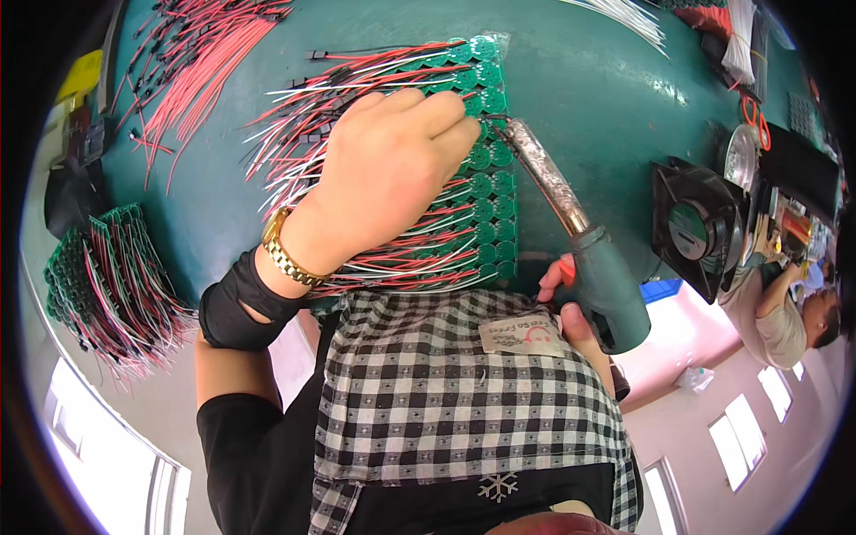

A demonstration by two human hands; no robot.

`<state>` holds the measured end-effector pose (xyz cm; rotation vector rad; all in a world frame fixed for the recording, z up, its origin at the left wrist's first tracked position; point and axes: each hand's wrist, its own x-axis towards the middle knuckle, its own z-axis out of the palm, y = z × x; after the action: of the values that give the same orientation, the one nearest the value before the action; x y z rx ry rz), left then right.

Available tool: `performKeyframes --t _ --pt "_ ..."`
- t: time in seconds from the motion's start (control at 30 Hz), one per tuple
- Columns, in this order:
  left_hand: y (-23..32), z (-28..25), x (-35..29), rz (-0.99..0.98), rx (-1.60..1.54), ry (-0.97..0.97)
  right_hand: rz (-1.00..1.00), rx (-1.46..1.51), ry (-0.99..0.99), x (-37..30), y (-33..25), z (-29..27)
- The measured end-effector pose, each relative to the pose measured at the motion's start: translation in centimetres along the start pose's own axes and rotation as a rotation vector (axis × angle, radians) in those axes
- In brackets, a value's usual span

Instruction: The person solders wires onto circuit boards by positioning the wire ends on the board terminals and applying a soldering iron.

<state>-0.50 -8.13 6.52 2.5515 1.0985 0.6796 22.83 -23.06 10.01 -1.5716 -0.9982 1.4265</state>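
My left hand, wearing a gold watch, is closed in a pinch over a panel of small round green circuit boards. Its fingertips face down, so whatever they pinch is hidden. Red, white and black wires run leftward from the panel, some passing under that hand. Wrapped round the dark handle of a soldering iron is my right hand, partly covered by the handle. The iron slants up and left, its dark tip close to the left fingertips at the boards.
Loose red wires lie at the far left, and wired boards hang over the left edge. A black fan stands at the right. White wires lie at the back. Another person is at the far right.
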Motion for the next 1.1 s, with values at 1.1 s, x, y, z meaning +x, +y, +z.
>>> performKeyframes --t 1.1 --pt "0.3 -0.2 0.1 0.026 0.031 0.024 -0.111 -0.023 -0.074 0.5 0.3 0.1"
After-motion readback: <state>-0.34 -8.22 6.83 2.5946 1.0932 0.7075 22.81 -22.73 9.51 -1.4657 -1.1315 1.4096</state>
